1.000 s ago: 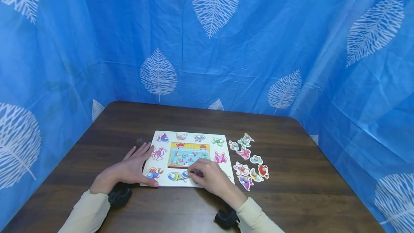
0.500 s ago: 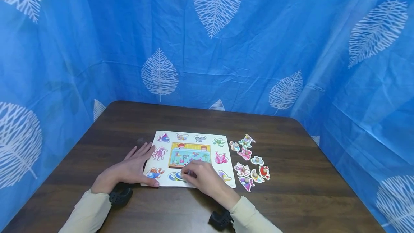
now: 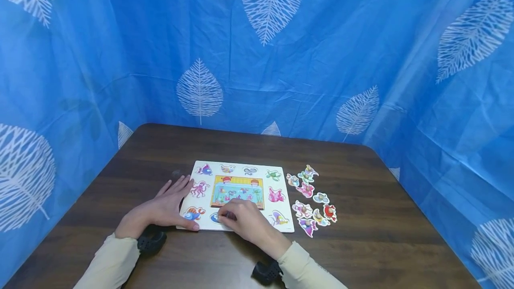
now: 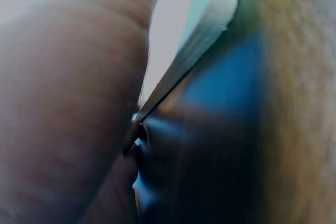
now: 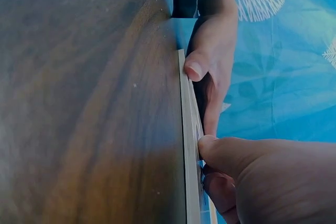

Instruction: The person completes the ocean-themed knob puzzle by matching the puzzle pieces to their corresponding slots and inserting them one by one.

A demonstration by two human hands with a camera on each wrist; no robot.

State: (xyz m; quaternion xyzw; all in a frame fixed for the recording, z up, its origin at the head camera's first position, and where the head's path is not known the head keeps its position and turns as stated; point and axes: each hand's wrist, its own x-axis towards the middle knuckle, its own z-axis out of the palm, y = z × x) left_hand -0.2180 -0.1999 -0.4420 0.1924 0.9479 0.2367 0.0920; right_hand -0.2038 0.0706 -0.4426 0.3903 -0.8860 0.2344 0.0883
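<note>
A white puzzle board (image 3: 287,222), printed with sea animals around an aquarium picture, lies flat on the table. My left hand (image 3: 166,208) rests along its left edge, fingers spread and thumb on the near-left corner. Over the board's near edge, my right hand (image 3: 246,221) pinches a blue fish-like puzzle piece (image 3: 214,218) between thumb and fingers; most of the piece is hidden. In the right wrist view, the thumb of the right hand (image 5: 273,177) is at the board's surface. The left wrist view shows the left hand (image 4: 68,98) close up beside the board edge (image 4: 186,53).
Several knobbed puzzle pieces lie right of the board, among them a red crab (image 3: 329,212), a purple piece (image 3: 308,226) and a pink piece (image 3: 305,189). Blue leaf-print curtains (image 3: 249,70) enclose the dark wooden table (image 3: 377,217).
My right hand has slid left along the board's near edge with the blue piece, now covering the printed yellow-striped fish and exposing the lower-right picture. My left hand stays in place.
</note>
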